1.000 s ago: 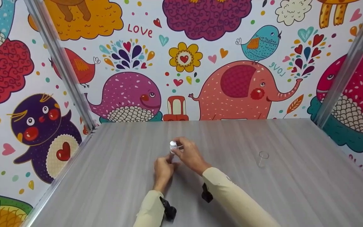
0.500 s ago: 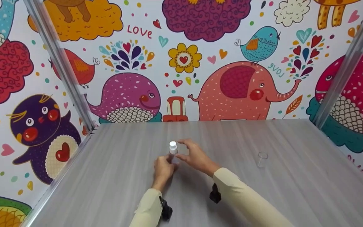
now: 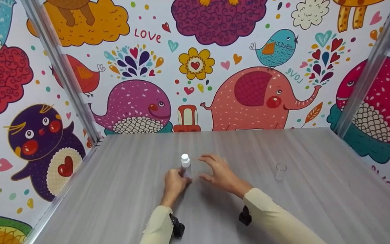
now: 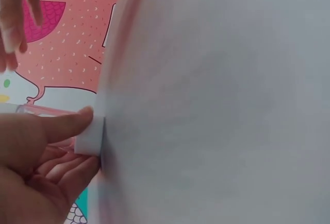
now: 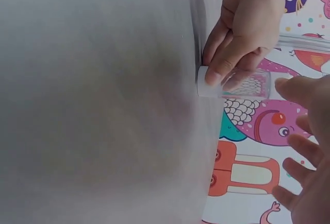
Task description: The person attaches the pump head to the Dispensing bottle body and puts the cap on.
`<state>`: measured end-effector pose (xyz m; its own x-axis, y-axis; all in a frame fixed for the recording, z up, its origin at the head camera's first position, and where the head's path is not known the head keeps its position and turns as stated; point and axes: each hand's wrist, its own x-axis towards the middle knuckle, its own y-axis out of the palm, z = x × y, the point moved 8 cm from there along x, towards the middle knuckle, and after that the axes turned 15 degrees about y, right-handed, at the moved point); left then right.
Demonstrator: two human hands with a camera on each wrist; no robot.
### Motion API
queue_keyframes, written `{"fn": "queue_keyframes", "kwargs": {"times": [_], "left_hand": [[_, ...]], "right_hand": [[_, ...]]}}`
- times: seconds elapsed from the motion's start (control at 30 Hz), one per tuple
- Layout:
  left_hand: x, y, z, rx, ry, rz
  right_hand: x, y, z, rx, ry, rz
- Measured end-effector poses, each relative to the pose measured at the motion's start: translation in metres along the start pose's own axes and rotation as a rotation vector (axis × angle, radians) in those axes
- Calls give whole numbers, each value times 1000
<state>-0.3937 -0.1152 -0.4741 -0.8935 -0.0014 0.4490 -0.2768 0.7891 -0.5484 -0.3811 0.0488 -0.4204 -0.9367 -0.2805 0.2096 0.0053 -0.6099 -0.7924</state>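
Note:
A small clear bottle (image 3: 186, 165) stands upright on the table, its white stepped top facing up. In the right wrist view its white base (image 5: 207, 82) and transparent body (image 5: 250, 85) show. My left hand (image 3: 174, 183) grips it low down, thumb on one side and fingers on the other; the left wrist view shows the thumb and fingertips at the white base (image 4: 91, 137). My right hand (image 3: 222, 173) hovers to the right of the bottle, apart from it, fingers spread and holding nothing. A clear, cup-like cylinder (image 3: 280, 172) stands on the table farther right.
The wood-grain table (image 3: 130, 159) meets a wall (image 3: 195, 98) printed with cartoon animals. Metal posts (image 3: 63, 71) rise at the back corners. Each sleeved forearm wears a small black camera.
My right hand has let go of the bottle's top and drawn away to the right, its fingers spreading. My left hand keeps its grip at about the same spot.

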Motion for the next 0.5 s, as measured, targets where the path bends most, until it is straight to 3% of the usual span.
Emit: {"fn": "queue_keyframes", "kwargs": {"times": [0.3, 0.5], "left_hand": [[0, -1, 0, 4, -8, -1], [-1, 0, 1, -1, -14, 9]], "right_hand": [[-14, -25, -27, 1, 134, -19], [-26, -43, -41, 12, 105, -94]]}}
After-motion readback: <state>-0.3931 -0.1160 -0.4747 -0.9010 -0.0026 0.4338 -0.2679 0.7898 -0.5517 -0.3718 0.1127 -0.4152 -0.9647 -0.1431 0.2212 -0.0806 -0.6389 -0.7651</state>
